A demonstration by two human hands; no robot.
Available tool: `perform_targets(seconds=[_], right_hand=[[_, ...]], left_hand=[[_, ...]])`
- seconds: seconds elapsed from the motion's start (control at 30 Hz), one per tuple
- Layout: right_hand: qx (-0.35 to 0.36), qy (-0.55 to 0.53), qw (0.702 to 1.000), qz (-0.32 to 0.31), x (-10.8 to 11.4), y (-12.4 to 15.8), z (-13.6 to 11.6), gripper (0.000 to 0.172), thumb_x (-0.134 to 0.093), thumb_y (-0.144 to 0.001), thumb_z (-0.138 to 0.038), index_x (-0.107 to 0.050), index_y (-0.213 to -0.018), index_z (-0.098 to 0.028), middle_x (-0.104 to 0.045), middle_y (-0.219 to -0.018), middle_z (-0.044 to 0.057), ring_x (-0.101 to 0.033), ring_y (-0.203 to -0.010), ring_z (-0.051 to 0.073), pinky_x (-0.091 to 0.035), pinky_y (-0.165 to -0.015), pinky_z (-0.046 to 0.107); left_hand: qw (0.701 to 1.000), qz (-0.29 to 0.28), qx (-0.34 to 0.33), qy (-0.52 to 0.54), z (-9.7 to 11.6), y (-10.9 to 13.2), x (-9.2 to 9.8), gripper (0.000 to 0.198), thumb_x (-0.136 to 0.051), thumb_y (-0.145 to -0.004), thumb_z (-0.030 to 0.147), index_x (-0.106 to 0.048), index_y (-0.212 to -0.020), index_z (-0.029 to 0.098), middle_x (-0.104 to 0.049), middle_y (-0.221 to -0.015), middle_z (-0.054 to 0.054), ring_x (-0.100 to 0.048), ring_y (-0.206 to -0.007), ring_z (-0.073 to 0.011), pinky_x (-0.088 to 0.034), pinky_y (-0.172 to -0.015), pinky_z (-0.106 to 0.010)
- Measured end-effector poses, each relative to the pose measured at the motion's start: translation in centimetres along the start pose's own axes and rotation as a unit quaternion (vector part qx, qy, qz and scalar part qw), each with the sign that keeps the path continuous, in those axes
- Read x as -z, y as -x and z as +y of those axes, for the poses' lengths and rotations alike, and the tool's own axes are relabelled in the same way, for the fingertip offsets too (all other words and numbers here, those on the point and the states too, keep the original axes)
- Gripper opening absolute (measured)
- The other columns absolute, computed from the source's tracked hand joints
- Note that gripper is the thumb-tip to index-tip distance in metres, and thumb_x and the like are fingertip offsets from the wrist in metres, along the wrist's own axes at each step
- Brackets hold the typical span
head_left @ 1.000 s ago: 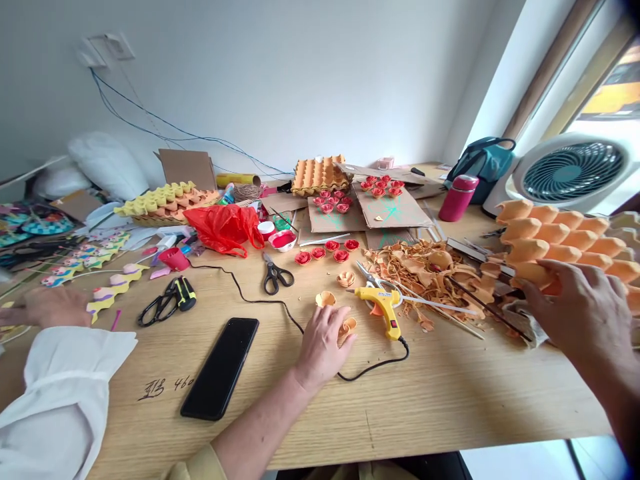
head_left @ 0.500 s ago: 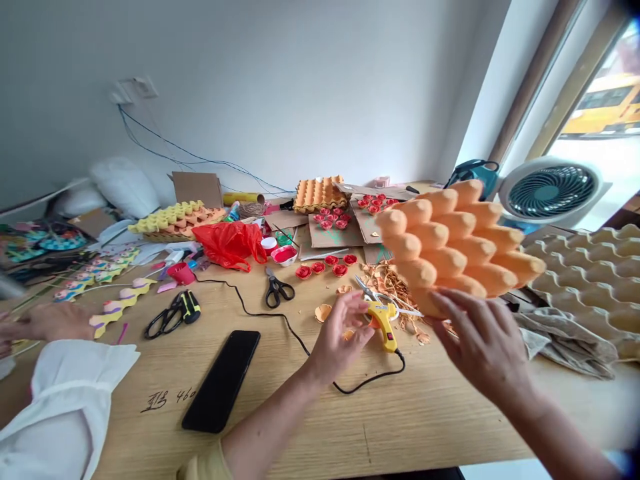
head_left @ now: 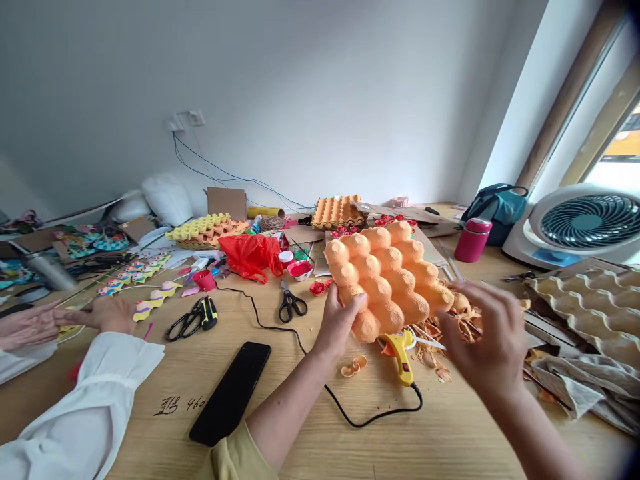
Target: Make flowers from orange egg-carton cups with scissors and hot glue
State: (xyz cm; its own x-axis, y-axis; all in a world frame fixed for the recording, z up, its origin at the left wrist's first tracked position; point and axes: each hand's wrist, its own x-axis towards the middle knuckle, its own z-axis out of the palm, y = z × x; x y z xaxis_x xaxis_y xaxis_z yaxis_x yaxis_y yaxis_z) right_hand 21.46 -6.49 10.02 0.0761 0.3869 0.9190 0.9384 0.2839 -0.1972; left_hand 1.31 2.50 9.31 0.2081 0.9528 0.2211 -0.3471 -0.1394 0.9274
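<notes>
My left hand point(head_left: 340, 320) grips the left edge of an orange egg tray piece point(head_left: 400, 290), thumb across one of its bumps. The piece is held up over the table, bumped side towards me. At its right edge, my right hand point(head_left: 487, 340) has its thumb and fingers apart and does not grip it. Below the piece lies a yellow hot glue gun point(head_left: 401, 360) with a black cord, its nozzle end partly hidden. A small orange scrap point(head_left: 354, 366) rests left of the glue gun, and shredded trimmings point(head_left: 434, 353) lie behind it.
Black scissors point(head_left: 291, 303), a phone point(head_left: 231, 392) and a yellow-black cutter point(head_left: 206, 313) lie to the left. A co-worker's hands point(head_left: 95, 315) are at far left. Red paper roses point(head_left: 318, 288), a pink flask point(head_left: 473, 240), a fan point(head_left: 583, 223) and a larger egg tray point(head_left: 595, 307) stand around.
The egg tray piece has come left and down. My left hand, empty before, now grips its left edge; my right hand has let go. The view has turned right.
</notes>
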Motion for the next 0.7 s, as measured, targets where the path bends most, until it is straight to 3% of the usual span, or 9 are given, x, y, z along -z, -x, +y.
perform_targets(seconds=[0.07,0.1,0.2,0.3,0.43,0.5,0.6,0.7], right_hand=[[-0.169,-0.064,0.983,-0.016,-0.4,-2.3,2.2,0.052,-0.063,-0.092,-0.045,-0.054,-0.138,-0.021,-0.061,-0.134,0.019,-0.059,-0.123,0.036,-0.052,-0.095,0.051],[-0.245,-0.128,0.959,-0.062,-0.9,-3.3,3.2,0.057,-0.061,-0.092,-0.051,-0.052,-0.140,-0.021,-0.059,-0.138,0.019,-0.058,-0.126,0.036,-0.053,-0.096,0.050],[-0.386,-0.325,0.840,-0.200,-2.6,-5.0,5.5,0.064,-0.064,-0.085,-0.063,-0.059,-0.135,-0.023,-0.070,-0.127,0.015,-0.064,-0.121,0.036,-0.058,-0.092,0.044],[-0.424,-0.462,0.724,-0.286,-4.2,-4.9,6.4,0.067,-0.069,-0.079,-0.066,-0.064,-0.132,-0.025,-0.077,-0.116,0.012,-0.072,-0.107,0.036,-0.062,-0.082,0.043],[-0.424,-0.582,0.638,-0.272,-5.6,-3.6,6.1,0.067,-0.077,-0.075,-0.059,-0.064,-0.133,-0.028,-0.076,-0.122,0.010,-0.071,-0.112,0.036,-0.059,-0.094,0.047],[-0.430,-0.620,0.606,-0.252,-6.1,-2.8,5.6,0.065,-0.079,-0.074,-0.056,-0.065,-0.132,-0.030,-0.075,-0.125,0.009,-0.069,-0.117,0.035,-0.055,-0.101,0.049],[-0.449,-0.641,0.585,-0.212,-6.4,-1.3,4.9,0.061,-0.080,-0.075,-0.053,-0.066,-0.131,-0.032,-0.075,-0.126,0.007,-0.067,-0.122,0.035,-0.052,-0.105,0.051],[-0.478,-0.650,0.563,-0.180,-6.5,0.6,4.7,0.046,-0.077,-0.078,-0.053,-0.072,-0.119,-0.032,-0.078,-0.119,0.006,-0.069,-0.118,0.034,-0.053,-0.104,0.051]], left_hand=[[1.000,0.000,-0.002,0.011,0.3,-0.7,0.3,0.044,-0.067,-0.080,0.034,-0.052,-0.119,0.022,-0.068,-0.124,-0.009,-0.068,-0.110,-0.0219,-0.058,-0.090,-0.033],[1.000,-0.002,-0.005,0.019,0.4,-0.9,0.4,0.044,-0.067,-0.079,0.034,-0.053,-0.119,0.022,-0.068,-0.123,-0.009,-0.068,-0.109,-0.0221,-0.058,-0.090,-0.033],[0.999,-0.019,-0.009,0.032,0.8,-1.4,0.5,0.044,-0.066,-0.078,0.032,-0.054,-0.118,0.022,-0.069,-0.123,-0.009,-0.068,-0.108,-0.0234,-0.059,-0.088,-0.034],[0.999,-0.038,-0.006,0.038,1.2,-1.7,0.7,0.046,-0.069,-0.076,0.034,-0.056,-0.118,0.023,-0.069,-0.122,-0.008,-0.068,-0.111,-0.0251,-0.058,-0.090,-0.035],[0.999,-0.023,0.012,0.047,1.8,-2.1,1.0,0.056,-0.080,-0.073,0.040,-0.057,-0.120,0.023,-0.069,-0.123,-0.009,-0.067,-0.114,-0.0274,-0.055,-0.097,-0.039],[0.999,-0.007,0.021,0.035,2.0,-2.2,1.2,0.061,-0.086,-0.069,0.042,-0.058,-0.120,0.023,-0.070,-0.122,-0.010,-0.067,-0.114,-0.0281,-0.054,-0.099,-0.040],[1.000,-0.008,0.021,0.011,2.0,-2.3,1.5,0.064,-0.088,-0.067,0.041,-0.058,-0.120,0.022,-0.070,-0.122,-0.010,-0.067,-0.114,-0.0293,-0.054,-0.099,-0.042],[1.000,-0.023,0.013,-0.011,1.9,-2.0,1.6,0.062,-0.087,-0.070,0.040,-0.059,-0.122,0.022,-0.070,-0.122,-0.010,-0.067,-0.115,-0.0297,-0.054,-0.099,-0.043]])
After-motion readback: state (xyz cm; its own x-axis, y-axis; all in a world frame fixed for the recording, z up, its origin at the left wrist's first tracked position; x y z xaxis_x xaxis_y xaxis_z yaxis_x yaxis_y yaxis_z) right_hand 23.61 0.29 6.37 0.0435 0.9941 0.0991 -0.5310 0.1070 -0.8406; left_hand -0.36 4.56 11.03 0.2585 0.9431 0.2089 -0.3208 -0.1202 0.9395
